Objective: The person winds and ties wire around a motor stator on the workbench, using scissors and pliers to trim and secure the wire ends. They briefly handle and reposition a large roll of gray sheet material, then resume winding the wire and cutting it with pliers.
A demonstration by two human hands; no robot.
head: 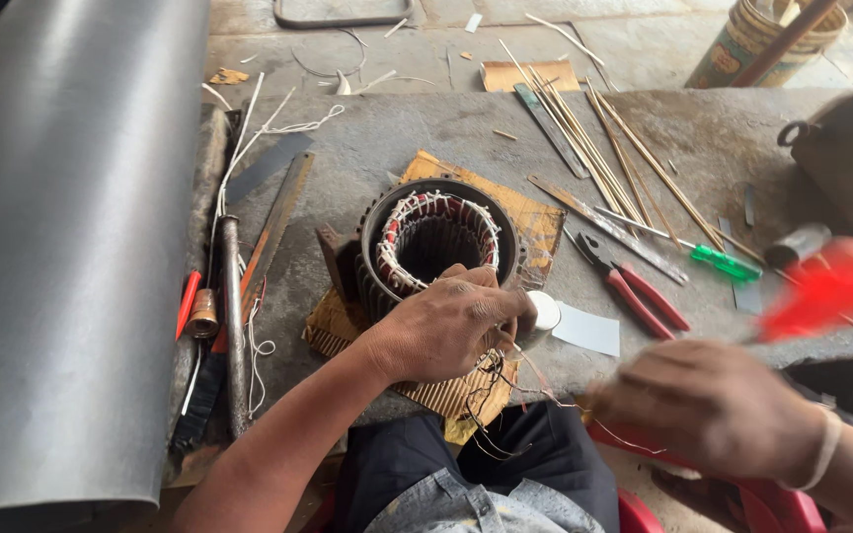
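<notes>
Two hands are at work here, and we see them from above, over a grey workbench (417, 128). Our left hand (446, 326) rests against the near rim of a motor stator (436, 242), its fingers curled and pinching a bundle of thin lead wires (505, 380) that trail from the stator toward our lap. The stator stands upright on a piece of corrugated cardboard (530, 212), near the front edge of the bench, its red windings laced with white cord. Our right hand (713, 405) is blurred; it seems clenched around the handle of a red tool (831, 286), also smeared by motion, so we cannot tell what kind of tool it is. Just right of the stator lie a small white roll (545, 311) and a white card (586, 331), then red-handled pliers (634, 286) and a green-handled screwdriver (718, 260). A fan of thin bamboo sticks (594, 148) lies farther back. A large grey sheet roll (61, 237) fills the left side.
</notes>
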